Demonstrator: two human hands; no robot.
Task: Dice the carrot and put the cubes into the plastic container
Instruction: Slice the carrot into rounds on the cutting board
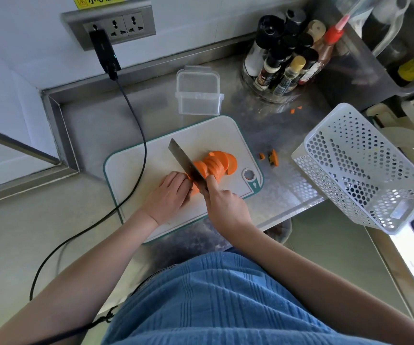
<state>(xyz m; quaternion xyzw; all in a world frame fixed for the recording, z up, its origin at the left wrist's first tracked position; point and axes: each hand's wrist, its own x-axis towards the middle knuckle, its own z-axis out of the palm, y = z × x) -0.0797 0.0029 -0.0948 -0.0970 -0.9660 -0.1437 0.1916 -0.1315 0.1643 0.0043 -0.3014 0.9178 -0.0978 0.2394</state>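
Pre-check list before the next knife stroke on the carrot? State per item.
1. Left hand holds the uncut carrot steady on the cutting board: ok.
2. Left fingertips tucked clear of the blade: cannot tell, the knife sits right against them.
3. Right hand grip on the knife handle: ok.
4. Cut slices stay on the board: ok.
5. Plastic container open and free behind the board: ok, holds no carrot yet.
6. Counter clean: not ok, stray carrot scraps lie beside the board.
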